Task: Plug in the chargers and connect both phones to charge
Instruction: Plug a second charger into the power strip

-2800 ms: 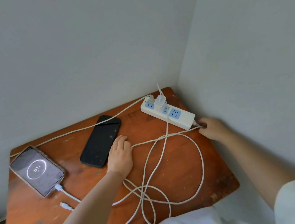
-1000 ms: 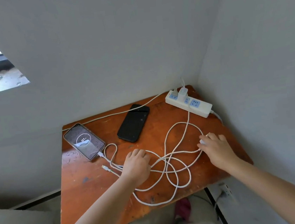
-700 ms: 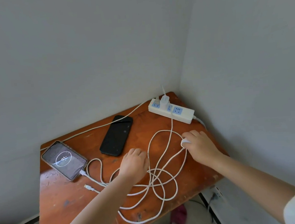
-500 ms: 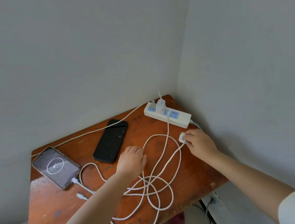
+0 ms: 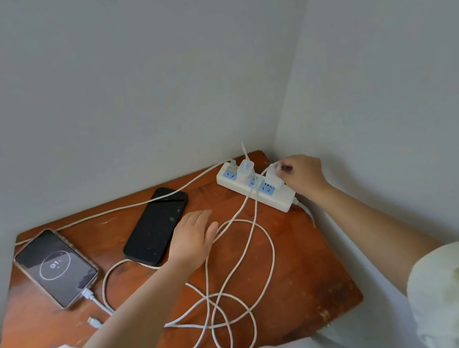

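A white power strip (image 5: 284, 199) with blue sockets lies at the table's far right corner. One white charger (image 5: 245, 171) stands plugged into it. My right hand (image 5: 304, 172) holds a second white charger (image 5: 274, 178) at the strip's rightmost socket. A lit phone (image 5: 55, 267) showing 91 lies at the left with a white cable in its bottom end. A dark phone (image 5: 157, 225) lies in the middle. My left hand (image 5: 192, 236) rests flat beside it on the loose white cables (image 5: 235, 282). A free cable plug (image 5: 94, 321) lies near the lit phone.
The small worn wooden table (image 5: 305, 274) sits in a corner between two grey walls. The strip's own cord runs along the back wall to the left. Tangled cable loops cover the table's front middle.
My right hand has lifted the second charger from the table up to the power strip's rightmost socket. My left hand has slid up beside the dark phone. The view has shifted closer.
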The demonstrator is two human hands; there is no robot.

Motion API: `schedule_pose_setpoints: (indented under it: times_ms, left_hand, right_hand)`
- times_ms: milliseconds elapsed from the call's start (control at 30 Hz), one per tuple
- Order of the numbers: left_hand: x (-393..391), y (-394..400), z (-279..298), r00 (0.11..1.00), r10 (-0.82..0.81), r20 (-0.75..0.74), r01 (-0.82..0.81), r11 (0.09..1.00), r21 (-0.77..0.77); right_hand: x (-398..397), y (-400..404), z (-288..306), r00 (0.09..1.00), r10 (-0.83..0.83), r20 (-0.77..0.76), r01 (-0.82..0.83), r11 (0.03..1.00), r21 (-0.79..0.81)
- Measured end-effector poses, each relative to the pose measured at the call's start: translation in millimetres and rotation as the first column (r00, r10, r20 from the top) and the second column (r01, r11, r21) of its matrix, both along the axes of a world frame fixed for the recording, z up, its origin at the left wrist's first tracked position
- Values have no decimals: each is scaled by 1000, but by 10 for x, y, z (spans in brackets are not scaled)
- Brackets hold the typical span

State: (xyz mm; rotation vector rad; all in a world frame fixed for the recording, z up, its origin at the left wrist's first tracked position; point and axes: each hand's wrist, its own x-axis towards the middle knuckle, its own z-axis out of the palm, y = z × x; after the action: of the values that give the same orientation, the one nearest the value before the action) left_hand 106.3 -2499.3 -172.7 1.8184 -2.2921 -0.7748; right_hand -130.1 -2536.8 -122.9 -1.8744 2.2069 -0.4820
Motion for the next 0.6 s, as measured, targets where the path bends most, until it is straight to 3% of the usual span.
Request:
schedule_pose_setpoints:
  times_ms: [133,267,500,600]
  left_hand:
    - [6,-34,17,984,-164,64,165,986,3]
    - [-80,-91,-34,976,-205,77,209,976,-52]
    - [-188,-143,58,968,-245,57,244,970,20]
    - [-195,-130,91,969,-246,39,244,969,45]
  right_hand:
    - [38,-103,-8,998,27,-59,-23,998,64]
    - [75,-69,-50,978,79,-194,-73,997,39]
    - [76,-34,-84,998,-50,-24,48,998,-42]
    - [67,-80,-39,999,-28,-43,26,999,-38]
